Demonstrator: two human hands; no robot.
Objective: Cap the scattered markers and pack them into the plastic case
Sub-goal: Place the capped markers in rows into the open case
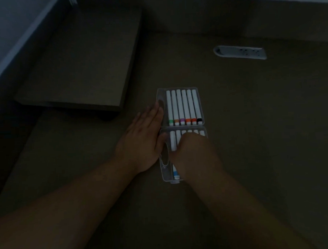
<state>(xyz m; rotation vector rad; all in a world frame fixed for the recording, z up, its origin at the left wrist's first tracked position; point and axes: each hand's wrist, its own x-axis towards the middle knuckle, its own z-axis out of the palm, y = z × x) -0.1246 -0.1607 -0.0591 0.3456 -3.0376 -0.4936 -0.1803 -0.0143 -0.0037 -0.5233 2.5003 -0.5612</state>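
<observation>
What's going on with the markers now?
Left hand flat against open plastic case. Right hand over near half, grip unclear. Six markers capped in far half. Nothing blocking.

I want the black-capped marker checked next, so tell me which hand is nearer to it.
Right. The right hand lies over the near half of the plastic case, just below the black-capped marker in the far half. The left hand lies flat beside the case's left edge, across the row from it.

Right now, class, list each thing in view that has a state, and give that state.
Plastic case: open, lying flat on the desk.
Far-half markers: six, capped, side by side.
Near-half markers: packed, mostly hidden by the right hand.
Left hand: flat, fingers straight, against the case.
Right hand: on the near-half markers; grip unclear.
</observation>
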